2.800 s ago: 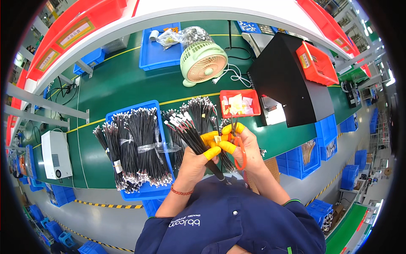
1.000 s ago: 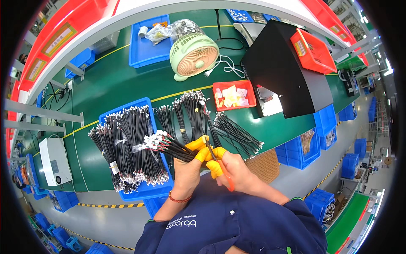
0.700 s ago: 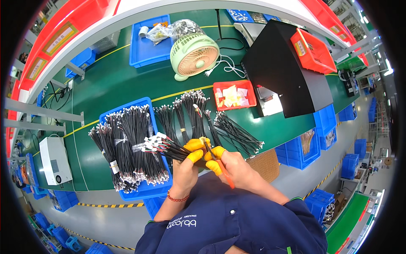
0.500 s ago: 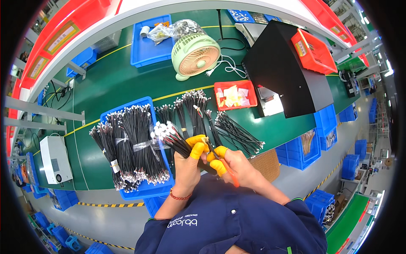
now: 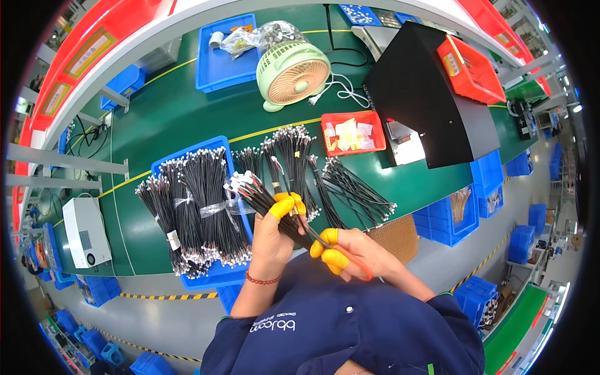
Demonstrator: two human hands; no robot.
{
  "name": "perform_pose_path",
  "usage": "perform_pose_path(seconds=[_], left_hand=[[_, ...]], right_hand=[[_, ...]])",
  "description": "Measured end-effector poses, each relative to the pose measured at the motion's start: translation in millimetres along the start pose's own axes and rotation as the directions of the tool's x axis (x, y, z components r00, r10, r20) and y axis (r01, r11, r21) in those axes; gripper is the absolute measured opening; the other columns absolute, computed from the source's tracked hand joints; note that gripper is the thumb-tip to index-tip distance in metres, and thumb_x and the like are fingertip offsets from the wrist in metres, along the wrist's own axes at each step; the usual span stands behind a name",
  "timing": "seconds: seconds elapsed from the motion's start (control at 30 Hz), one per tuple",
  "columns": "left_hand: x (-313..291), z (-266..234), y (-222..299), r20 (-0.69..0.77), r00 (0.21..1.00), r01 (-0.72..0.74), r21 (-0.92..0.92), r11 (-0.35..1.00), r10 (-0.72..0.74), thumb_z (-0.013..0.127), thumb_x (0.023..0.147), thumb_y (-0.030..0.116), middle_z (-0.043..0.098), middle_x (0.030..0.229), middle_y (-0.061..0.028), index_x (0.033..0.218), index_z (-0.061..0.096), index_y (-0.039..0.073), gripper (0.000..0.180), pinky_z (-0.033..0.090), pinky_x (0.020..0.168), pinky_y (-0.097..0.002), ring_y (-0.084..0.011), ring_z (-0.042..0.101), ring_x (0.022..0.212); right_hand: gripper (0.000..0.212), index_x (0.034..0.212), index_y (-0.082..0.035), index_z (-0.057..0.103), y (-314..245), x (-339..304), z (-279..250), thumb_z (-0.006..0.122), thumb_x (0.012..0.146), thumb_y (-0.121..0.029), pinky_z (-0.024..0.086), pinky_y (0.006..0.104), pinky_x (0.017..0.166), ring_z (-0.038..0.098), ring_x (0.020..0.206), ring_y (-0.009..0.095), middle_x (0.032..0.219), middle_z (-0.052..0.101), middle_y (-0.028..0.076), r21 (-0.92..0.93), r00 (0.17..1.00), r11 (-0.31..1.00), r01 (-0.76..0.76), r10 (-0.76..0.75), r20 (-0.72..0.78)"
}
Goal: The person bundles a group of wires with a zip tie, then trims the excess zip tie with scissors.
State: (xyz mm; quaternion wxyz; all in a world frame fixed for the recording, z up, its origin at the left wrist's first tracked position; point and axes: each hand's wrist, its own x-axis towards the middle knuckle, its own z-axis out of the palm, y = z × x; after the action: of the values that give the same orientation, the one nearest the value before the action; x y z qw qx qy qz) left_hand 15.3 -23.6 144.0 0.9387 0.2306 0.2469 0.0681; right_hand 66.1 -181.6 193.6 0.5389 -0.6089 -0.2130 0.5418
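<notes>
My left hand (image 5: pixel 270 240), with yellow finger cots, is closed round a bundle of black cables (image 5: pixel 257 196) with white connectors at the upper end. The bundle slants down toward my right hand (image 5: pixel 357 250), which also wears yellow finger cots. My right hand is closed on what look like scissors with orange handles (image 5: pixel 364 267), mostly covered by the fingers. Its fingertips are beside the bundle's lower part; I cannot tell whether they also grip the cables. Beyond my hands, more cable bundles (image 5: pixel 294 153) lie on the green table (image 5: pixel 187 119).
To the left, a blue tray (image 5: pixel 215 273) carries thick cable bundles. Loose cables (image 5: pixel 356 187) lie right of my hands. Farther back are a red bin (image 5: pixel 328 150) of small packets, a green fan (image 5: pixel 294 78), a blue tray (image 5: pixel 209 69) and a large black box (image 5: pixel 431 94).
My right hand and the scissors have moved away from the left hand's fingertips, down and slightly right. The bundle in my left hand now shows more of its length between the hands.
</notes>
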Motion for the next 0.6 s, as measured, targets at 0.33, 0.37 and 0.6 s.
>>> perform_pose_path(seconds=[0.33,0.37,0.6], left_hand=[[-5,1,2,0.103,0.992,0.081,-0.065,0.995,-0.074,0.051,0.077,0.006,0.058,0.077,-0.0122,0.092,0.056,-0.003,0.018,0.047,0.046,-0.0268,-0.02,0.057,0.058],[-4,-1,1,0.11,0.991,0.085,-0.062,0.994,-0.078,0.051,0.077,0.006,0.059,0.078,-0.0125,0.091,0.057,-0.003,0.018,0.047,0.046,-0.0271,-0.0202,0.057,0.058],[-2,-4,-1,0.128,0.988,0.098,-0.069,0.993,-0.088,0.052,0.076,0.004,0.06,0.081,-0.0135,0.092,0.057,-0.001,0.017,0.048,0.047,-0.0276,-0.0208,0.057,0.059]], right_hand=[[0.025,0.104,-0.003,0.045,10,1,5,0.043,0.088,-0.022,0.035,0.0181,0.037,0.045,0.038,0.005,0.054,0.048,0.002,0.242,0.999,0.97,0.032,-0.033,0.001],[0.025,0.104,-0.003,0.045,8,1,5,0.043,0.088,-0.022,0.035,0.0181,0.037,0.045,0.038,0.005,0.054,0.048,0.002,0.242,0.999,0.97,0.03,-0.032,0.003],[0.027,0.106,-0.002,0.043,5,1,5,0.042,0.088,-0.022,0.035,0.0176,0.037,0.045,0.037,0.006,0.055,0.049,0.003,0.222,1.0,0.975,0.015,-0.015,0.0]])
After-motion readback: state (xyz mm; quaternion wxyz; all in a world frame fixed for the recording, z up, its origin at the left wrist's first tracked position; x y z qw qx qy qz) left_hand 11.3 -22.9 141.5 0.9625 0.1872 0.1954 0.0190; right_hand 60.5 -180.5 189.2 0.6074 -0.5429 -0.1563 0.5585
